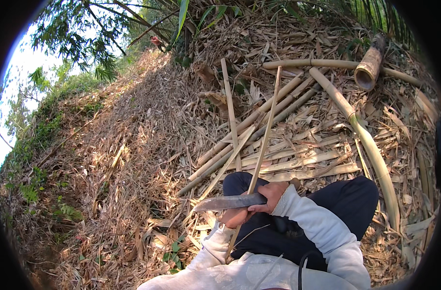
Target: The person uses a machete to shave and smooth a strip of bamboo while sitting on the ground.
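My right hand (272,194) is closed round the handle of a machete (224,203). Its broad grey blade points left and lies across a long, thin bamboo strip (265,137). The strip runs from my lap up and away, slightly to the right. My left hand (235,217) grips the strip just below the blade, which partly hides its fingers. Both hands are close together over my crossed legs in dark trousers (343,200). The machete's butt end shows beyond my right hand.
Split bamboo slats (307,159) and several poles (259,113) lie in front of me. A long curved bamboo pole (370,145) lies at the right, a hollow bamboo section (369,65) beyond it. Dry leaves cover the sloping ground; green plants (32,130) grow at the left.
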Demonstrator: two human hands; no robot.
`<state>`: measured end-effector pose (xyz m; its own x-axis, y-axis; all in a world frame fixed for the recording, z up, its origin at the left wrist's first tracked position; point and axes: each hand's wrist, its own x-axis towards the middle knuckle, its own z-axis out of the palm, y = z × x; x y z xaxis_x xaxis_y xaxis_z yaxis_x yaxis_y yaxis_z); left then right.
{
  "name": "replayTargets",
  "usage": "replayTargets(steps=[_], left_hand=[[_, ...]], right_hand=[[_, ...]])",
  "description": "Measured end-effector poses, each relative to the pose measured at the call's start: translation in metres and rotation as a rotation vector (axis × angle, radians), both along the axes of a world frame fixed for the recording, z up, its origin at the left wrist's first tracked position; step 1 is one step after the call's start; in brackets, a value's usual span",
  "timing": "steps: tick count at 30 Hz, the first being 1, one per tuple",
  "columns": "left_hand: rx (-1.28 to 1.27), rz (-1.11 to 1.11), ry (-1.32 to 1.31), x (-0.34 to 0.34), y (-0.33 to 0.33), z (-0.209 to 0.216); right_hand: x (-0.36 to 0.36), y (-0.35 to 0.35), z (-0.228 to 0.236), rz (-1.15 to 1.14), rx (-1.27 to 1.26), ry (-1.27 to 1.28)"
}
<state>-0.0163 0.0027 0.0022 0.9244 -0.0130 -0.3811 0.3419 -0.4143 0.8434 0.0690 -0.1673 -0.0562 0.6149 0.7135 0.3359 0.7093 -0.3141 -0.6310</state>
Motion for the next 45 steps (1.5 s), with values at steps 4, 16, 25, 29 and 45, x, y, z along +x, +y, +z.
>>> replayTargets(steps=[4, 16, 25, 29, 45], left_hand=[[0.002, 0.100, 0.052, 0.001, -0.006, 0.001], [-0.236, 0.164, 0.248, -0.003, -0.028, 0.018], [-0.263, 0.068, 0.307, -0.008, -0.013, 0.013], [-0.475, 0.110, 0.407, -0.035, -0.016, 0.018], [-0.131, 0.183, 0.228, -0.030, -0.016, 0.016]], right_hand=[[-0.002, 0.003, -0.001, -0.065, 0.023, -0.038], [0.011, -0.016, 0.002, -0.148, 0.021, 0.046], [0.030, -0.026, -0.005, -0.184, 0.130, -0.217], [0.077, -0.055, -0.016, -0.537, 0.063, 0.287], [0.023, -0.021, 0.003, -0.119, -0.031, 0.011]])
